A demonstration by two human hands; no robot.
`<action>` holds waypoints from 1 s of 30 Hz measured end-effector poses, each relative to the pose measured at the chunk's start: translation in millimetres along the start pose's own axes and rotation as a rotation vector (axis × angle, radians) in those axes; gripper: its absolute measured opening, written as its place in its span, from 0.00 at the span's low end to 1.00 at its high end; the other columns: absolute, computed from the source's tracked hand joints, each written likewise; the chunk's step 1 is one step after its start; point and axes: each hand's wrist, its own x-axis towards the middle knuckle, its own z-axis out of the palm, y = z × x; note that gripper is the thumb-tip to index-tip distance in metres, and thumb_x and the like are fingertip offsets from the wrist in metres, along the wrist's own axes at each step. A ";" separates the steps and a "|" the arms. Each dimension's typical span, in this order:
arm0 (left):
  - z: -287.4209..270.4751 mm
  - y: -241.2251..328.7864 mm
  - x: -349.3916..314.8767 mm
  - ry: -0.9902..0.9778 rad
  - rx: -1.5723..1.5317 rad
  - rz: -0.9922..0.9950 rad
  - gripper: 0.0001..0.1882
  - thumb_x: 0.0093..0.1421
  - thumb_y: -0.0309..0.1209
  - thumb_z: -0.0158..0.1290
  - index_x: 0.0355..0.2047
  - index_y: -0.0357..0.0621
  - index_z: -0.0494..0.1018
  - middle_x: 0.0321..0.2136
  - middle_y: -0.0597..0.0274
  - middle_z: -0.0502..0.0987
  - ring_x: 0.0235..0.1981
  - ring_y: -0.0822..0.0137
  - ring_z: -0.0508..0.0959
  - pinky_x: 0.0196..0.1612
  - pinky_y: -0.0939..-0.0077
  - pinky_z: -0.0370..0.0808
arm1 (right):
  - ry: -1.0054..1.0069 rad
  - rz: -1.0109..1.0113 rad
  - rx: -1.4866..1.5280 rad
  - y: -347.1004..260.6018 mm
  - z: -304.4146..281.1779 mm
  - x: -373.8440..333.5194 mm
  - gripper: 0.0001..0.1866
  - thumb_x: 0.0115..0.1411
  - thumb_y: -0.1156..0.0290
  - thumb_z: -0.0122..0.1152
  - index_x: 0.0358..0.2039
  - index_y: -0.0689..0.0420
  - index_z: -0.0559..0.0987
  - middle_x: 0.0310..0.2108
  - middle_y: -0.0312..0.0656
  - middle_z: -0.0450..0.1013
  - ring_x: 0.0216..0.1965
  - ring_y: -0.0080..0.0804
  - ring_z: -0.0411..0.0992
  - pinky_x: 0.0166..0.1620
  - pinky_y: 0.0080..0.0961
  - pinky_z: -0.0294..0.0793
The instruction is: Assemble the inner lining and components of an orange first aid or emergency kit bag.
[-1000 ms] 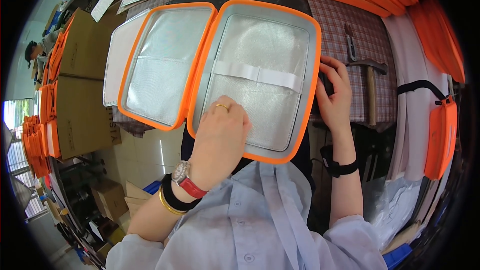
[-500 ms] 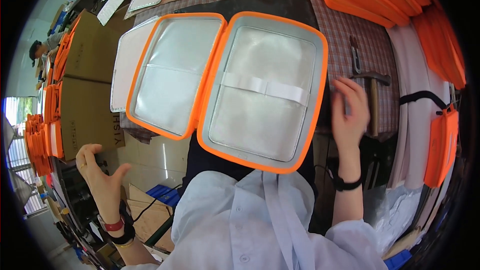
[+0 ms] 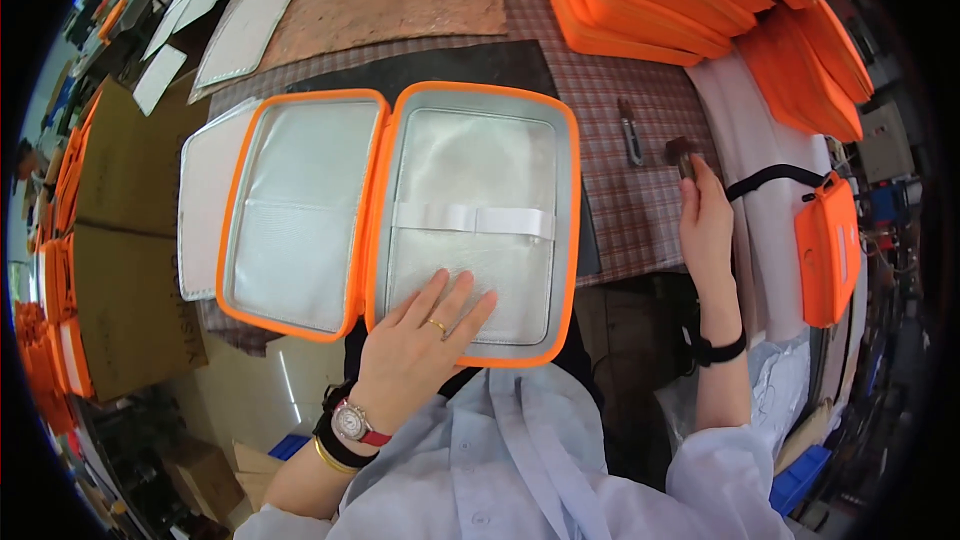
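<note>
An open orange-rimmed case [image 3: 480, 165] with a silvery lining lies in front of me, its lid folded out to the left. A white elastic strap [image 3: 515, 222] crosses the deeper right half. My left hand [image 3: 415, 340] lies open over the lower part of that half, its fingers spread on the lining. To the right of the case, my right hand [image 3: 705, 225] is closed around a hammer [image 3: 684, 154], whose handle is mostly hidden by the fingers. A utility knife [image 3: 630, 135] lies on the checked cloth, left of the hammer.
Stacked orange cases [image 3: 650, 5] fill the far right, and another orange case [image 3: 828, 255] with a black strap stands below them. Pale panels [image 3: 245, 35] lie at the far left beside a brown board [image 3: 400, 0]. A cardboard box [image 3: 130, 290] stands on the left.
My left hand has come from the left onto the case's lining. My right hand has taken the hammer from the cloth. The view has shifted, so the case appears lower and further left.
</note>
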 end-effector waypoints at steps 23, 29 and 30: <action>8.1 -0.7 1.9 0.074 -0.012 -0.019 0.27 0.47 0.29 0.63 0.52 0.54 0.77 0.56 0.60 0.75 0.55 0.61 0.78 0.33 0.76 0.78 | -0.362 -0.013 0.190 -135.4 -28.3 -20.2 0.15 0.64 0.69 0.60 0.50 0.59 0.78 0.28 0.49 0.76 0.26 0.48 0.76 0.29 0.37 0.76; 7.6 2.5 -2.3 0.042 0.007 -0.035 0.37 0.40 0.34 0.69 0.55 0.57 0.75 0.58 0.62 0.74 0.57 0.62 0.76 0.38 0.74 0.79 | 0.020 -0.048 0.393 -132.6 -25.6 -25.0 0.14 0.63 0.73 0.61 0.48 0.63 0.78 0.31 0.51 0.77 0.28 0.50 0.76 0.30 0.37 0.76; 8.0 2.8 0.4 0.035 0.010 -0.028 0.37 0.40 0.34 0.69 0.55 0.57 0.75 0.58 0.62 0.74 0.57 0.62 0.77 0.38 0.74 0.79 | -0.272 -0.023 0.186 -126.4 -16.0 -30.6 0.15 0.64 0.71 0.60 0.48 0.64 0.77 0.30 0.51 0.77 0.27 0.50 0.76 0.29 0.40 0.75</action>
